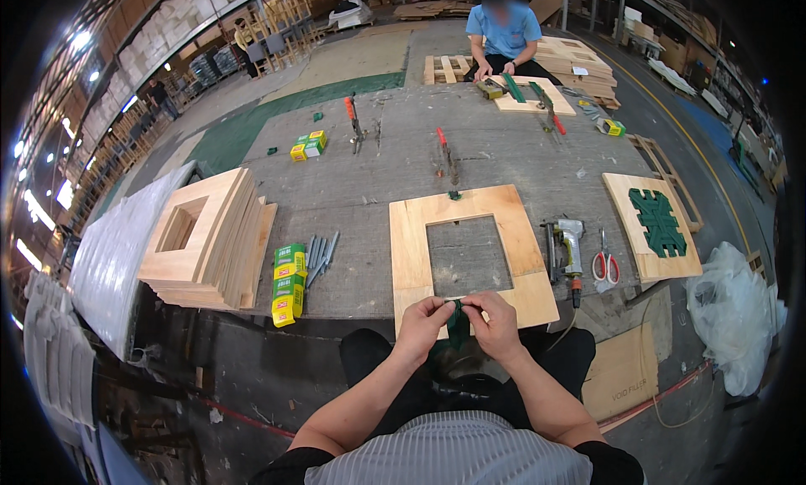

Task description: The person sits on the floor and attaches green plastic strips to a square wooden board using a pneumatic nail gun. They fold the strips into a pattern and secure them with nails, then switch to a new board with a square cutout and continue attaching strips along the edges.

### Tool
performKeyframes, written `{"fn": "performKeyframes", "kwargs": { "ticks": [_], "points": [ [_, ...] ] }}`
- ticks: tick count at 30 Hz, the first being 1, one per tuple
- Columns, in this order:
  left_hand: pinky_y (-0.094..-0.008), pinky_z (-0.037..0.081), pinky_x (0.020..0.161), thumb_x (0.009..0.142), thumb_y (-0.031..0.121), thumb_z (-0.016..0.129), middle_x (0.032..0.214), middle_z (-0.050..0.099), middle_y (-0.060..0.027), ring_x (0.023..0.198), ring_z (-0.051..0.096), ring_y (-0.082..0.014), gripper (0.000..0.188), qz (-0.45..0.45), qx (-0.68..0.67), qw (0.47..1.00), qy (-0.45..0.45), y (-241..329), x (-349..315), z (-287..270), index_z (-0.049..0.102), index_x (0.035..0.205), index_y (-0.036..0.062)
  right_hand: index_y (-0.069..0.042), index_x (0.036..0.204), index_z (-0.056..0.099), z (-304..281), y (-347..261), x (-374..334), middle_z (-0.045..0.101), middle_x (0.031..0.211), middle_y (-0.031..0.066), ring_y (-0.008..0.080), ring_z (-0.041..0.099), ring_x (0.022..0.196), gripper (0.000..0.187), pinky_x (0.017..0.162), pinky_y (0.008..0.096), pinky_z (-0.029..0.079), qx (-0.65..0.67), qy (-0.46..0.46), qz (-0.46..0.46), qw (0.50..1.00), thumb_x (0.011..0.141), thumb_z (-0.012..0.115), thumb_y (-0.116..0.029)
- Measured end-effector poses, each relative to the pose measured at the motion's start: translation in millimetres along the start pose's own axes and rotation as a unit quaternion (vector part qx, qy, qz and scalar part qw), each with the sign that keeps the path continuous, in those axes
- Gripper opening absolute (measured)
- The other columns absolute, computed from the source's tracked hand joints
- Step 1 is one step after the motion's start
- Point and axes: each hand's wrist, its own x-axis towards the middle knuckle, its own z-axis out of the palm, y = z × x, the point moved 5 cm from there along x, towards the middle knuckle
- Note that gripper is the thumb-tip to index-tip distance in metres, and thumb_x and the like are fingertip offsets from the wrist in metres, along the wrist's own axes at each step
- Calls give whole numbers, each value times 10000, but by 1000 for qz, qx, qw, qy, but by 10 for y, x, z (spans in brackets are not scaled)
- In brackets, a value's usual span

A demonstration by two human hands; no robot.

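Hanging lengthwise dwn — grn strap [457,326]

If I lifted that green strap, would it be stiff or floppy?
The strap is probably floppy, since it hangs below the pinching fingers. It also looks narrow, so it is likely light.

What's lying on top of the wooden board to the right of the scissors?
Dark green straps, piled across the middle of the wooden board; the wood beneath them is covered.
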Motion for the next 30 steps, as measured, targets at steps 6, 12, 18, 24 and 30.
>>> {"fn": "performKeyframes", "kwargs": {
  "ticks": [6, 12, 18, 24, 30],
  "points": [
    [-279, 524, 881, 941, 50, 749, 986, 721, -50, 935, 670, -119, 217, 190, 154, 968, 60, 101, -98, 42, 676, 1142, 10, -25, 1017, 711, 27, 18, 11, 690, 938, 151, 326, 701, 832, 125, 720, 380, 557, -17, 9, -8, 1000, 895, 711, 5],
    [-344, 541, 842, 874, 106, 805, 972, 719, -99, 928, 697, -244, 215, 308, 382, 865, 102, 275, -156, 59, 743, 1074, 54, -25, 1006, 711, 28, 39, 13, 669, 961, 146, 316, 693, 835, 111, 710, 374, 554, -32, 4, -2, 999, 898, 715, 0],
    [-377, 544, 830, 854, 123, 813, 962, 709, -112, 943, 689, -287, 150, 337, 387, 852, 106, 316, -119, 16, 779, 989, 67, -33, 1004, 720, 34, 46, 49, 652, 990, 135, 301, 685, 844, 114, 710, 366, 552, -40, 4, -6, 999, 893, 738, -19],
    [-376, 541, 840, 854, 105, 807, 971, 707, -111, 951, 685, -292, 141, 335, 392, 852, 89, 321, -37, -4, 778, 986, 64, -45, 994, 725, 46, 80, 142, 656, 995, 128, 312, 681, 855, 107, 730, 378, 555, -66, -23, -26, 997, 888, 741, -44],
    [-385, 535, 847, 858, 78, 792, 973, 708, -111, 967, 678, -298, 131, 331, 388, 857, 71, 277, 102, -7, 754, 979, 44, -51, 973, 719, 97, 203, 227, 662, 981, 126, 340, 672, 875, 87, 749, 411, 552, -98, -58, -31, 993, 891, 733, -79]
  ]
}}
